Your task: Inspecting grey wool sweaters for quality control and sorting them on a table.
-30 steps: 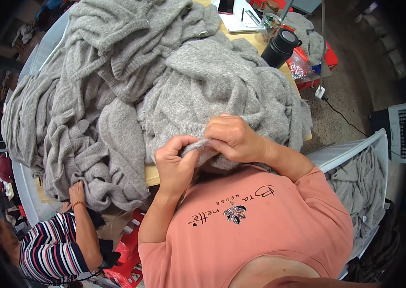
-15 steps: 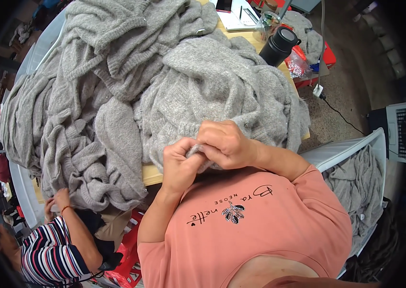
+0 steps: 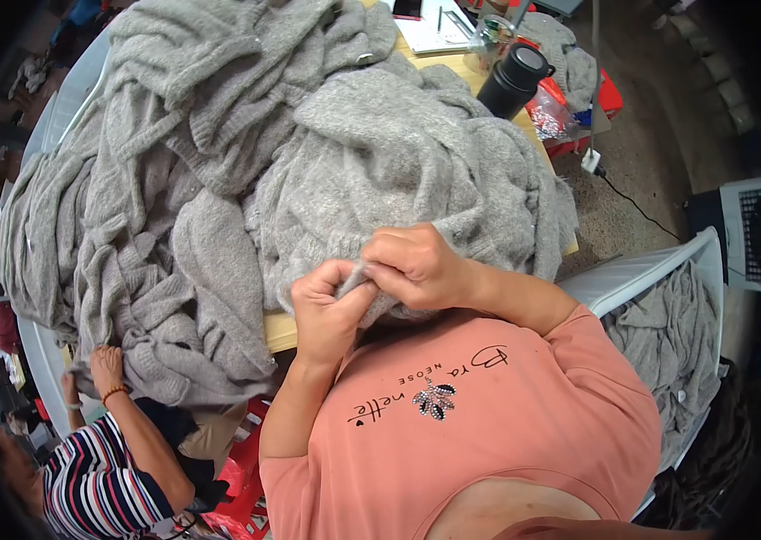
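A grey knitted garment (image 3: 371, 162) lies bunched at the table's near edge, right in front of my chest. Both hands pinch its ribbed edge, close together. My left hand (image 3: 331, 301) is closed on a fold of the knit, which shows between thumb and fingers. Against it, my right hand (image 3: 416, 265) is closed too, knuckles up, gripping the same edge. Whether anything small is between the fingertips is hidden. To the left, a big heap of similar grey knitwear (image 3: 219, 243) covers the table.
A co-worker in a striped top (image 3: 102, 477) handles knitwear at the lower left. A black flask (image 3: 514, 81), a clear jar (image 3: 488, 43) and a notebook (image 3: 434, 27) stand or lie at the far edge. A white bin (image 3: 713, 261) of grey knits is at the right.
My hands have shifted slightly left, still gripping the garment's edge. The co-worker's hands have moved a little apart on the knitwear.
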### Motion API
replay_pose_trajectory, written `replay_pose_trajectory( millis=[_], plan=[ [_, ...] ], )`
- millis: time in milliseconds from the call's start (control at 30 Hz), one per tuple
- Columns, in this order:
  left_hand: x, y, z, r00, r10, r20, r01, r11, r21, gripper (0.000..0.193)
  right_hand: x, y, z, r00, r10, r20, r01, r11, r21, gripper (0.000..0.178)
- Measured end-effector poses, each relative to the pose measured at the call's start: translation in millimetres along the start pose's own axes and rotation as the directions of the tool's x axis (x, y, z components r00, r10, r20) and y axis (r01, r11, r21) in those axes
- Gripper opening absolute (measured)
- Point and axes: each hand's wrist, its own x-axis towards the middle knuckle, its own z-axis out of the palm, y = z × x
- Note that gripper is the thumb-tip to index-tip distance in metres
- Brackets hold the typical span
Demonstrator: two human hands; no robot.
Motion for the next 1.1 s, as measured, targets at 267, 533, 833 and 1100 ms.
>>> replay_pose_trajectory(
  millis=[267, 533, 833, 1100],
  plan=[
    [1.5, 14.1, -36.4, 0.999, -0.006, -0.036, -0.015, 0.842, -0.540, 0.010, -16.5, 13.4, -68.2, 0.997, -0.078, -0.028, 0.072, 0.980, -0.186, 0.039],
    [2.0, 23.9, -38.0, 0.996, 0.040, -0.077, -0.078, 0.814, -0.576, 0.012, -41.1, 40.5, -45.6, 0.984, -0.083, -0.155, -0.007, 0.864, -0.504, 0.043],
    [1.6, 30.9, -46.8, 0.985, 0.019, -0.174, -0.121, 0.792, -0.598, 0.012, -39.9, 30.0, -66.3, 0.988, 0.134, 0.075, -0.111, 0.960, -0.255, 0.058],
    [2.4, 29.2, -48.9, 0.976, -0.028, -0.216, -0.113, 0.783, -0.611, 0.014, -32.2, 16.8, -66.6, 0.938, -0.322, -0.130, 0.251, 0.887, -0.387, 0.038]
  ],
)
